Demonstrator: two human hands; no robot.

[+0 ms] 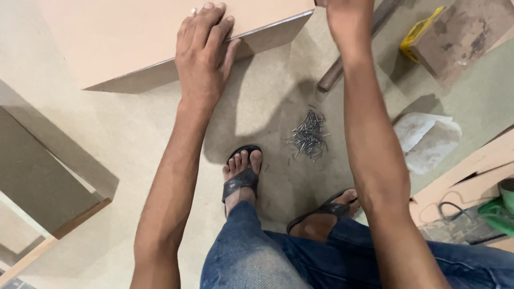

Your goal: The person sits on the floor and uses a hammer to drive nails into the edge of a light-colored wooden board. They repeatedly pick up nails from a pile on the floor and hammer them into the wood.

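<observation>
Pale beige flat board with a darker edge band (123, 37) up top, raised off the tan floor (134, 139), near corner jutting toward the middle and throwing a shadow below. Left hand (204, 51) laid flat over the board's near edge, fingers together and stretched out across the top face, thumb down by the edge band, pressing rather than gripping. Right hand (348, 13) up at the frame's top edge just past the board's corner, mostly cut off; open or closed, cannot tell, nor whether anything sits in it. Just beside that forearm, a brown wooden stick (334, 75) slanting across the floor. Below it, a loose heap of thin grey metal nails (309, 135), lying between the two sandalled feet and the board's shadow. Left foot in a black sandal (242, 176), planted under the left arm; right foot tucked back under a blue denim knee. Off to the right, a crumpled white cloth bag (428, 140), a yellow tool (420, 29) against a brown scrap block, stacked board offcuts and a green power tool (500, 208) at the edge.
</observation>
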